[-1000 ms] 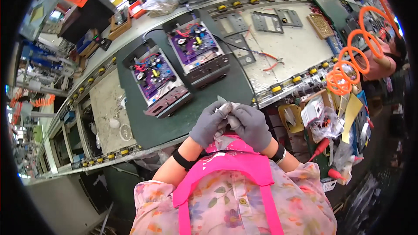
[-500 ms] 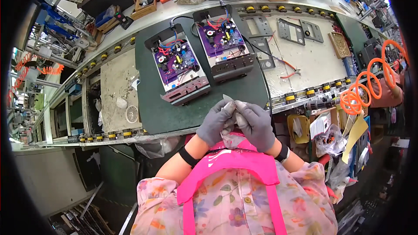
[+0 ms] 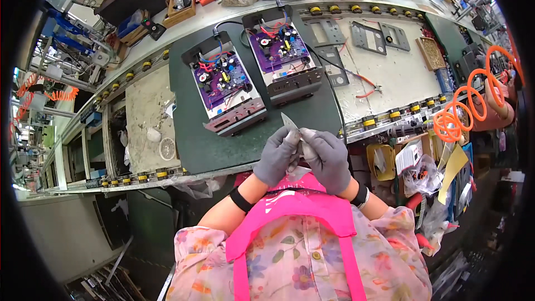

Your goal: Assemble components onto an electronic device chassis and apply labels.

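Both my hands wear grey gloves and meet in front of my chest, at the near edge of the green mat (image 3: pixel 214 153). My left hand (image 3: pixel 274 157) pinches a thin, pale, pointed piece (image 3: pixel 288 122) that sticks up above the fingertips. Against it, the fingers of my right hand (image 3: pixel 329 161) are pressed together; what they grip is hidden. Beyond my hands, two open electronic units stand on the mat: a left unit (image 3: pixel 223 81) and a right unit (image 3: pixel 283 50), each with a purple circuit board, wires and a dark front panel.
Cutting pliers (image 3: pixel 370 86) with red handles lie on the pale board right of the mat, near flat dark metal plates (image 3: pixel 369 38). An orange coiled hose (image 3: pixel 454 120) hangs at the right. Below it are a yellow bin (image 3: pixel 382 164) and plastic bags. At far right, another person's arm (image 3: pixel 497 106) shows.
The pointed piece now sticks up farther and shows more plainly between my fingers. My hands stay together in nearly the same place. The view has shifted slightly.
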A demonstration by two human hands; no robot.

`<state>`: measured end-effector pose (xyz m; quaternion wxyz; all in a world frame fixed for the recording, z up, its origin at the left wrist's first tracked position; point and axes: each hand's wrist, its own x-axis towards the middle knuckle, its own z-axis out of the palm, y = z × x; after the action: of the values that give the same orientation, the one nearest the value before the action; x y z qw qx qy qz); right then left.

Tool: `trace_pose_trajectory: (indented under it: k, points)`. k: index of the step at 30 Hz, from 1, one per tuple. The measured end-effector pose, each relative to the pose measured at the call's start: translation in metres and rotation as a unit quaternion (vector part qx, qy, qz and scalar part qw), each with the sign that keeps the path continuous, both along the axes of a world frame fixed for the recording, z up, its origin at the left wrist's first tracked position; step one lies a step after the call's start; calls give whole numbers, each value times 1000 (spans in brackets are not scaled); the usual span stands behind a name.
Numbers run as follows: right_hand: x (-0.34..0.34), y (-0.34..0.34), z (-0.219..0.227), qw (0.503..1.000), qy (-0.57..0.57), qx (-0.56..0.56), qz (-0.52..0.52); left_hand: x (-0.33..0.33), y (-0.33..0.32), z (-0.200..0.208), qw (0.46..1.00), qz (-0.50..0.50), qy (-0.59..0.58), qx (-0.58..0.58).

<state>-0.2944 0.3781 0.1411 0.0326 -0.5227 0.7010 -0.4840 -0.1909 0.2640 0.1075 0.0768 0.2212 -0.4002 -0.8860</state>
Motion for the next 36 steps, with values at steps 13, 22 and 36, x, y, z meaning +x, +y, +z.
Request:
trace_pose_trajectory:
  k: [13,22,36]
  points:
    - [3,-2,2,999,31,-11,-4,0,1,7,1000,11,18,-3]
    - [6,-5,1,998,58,-1,13,8,-5,9,999,3,33,36]
    - [4,-3,2,994,108,-4,26,14,-10,18,999,3,23,44]
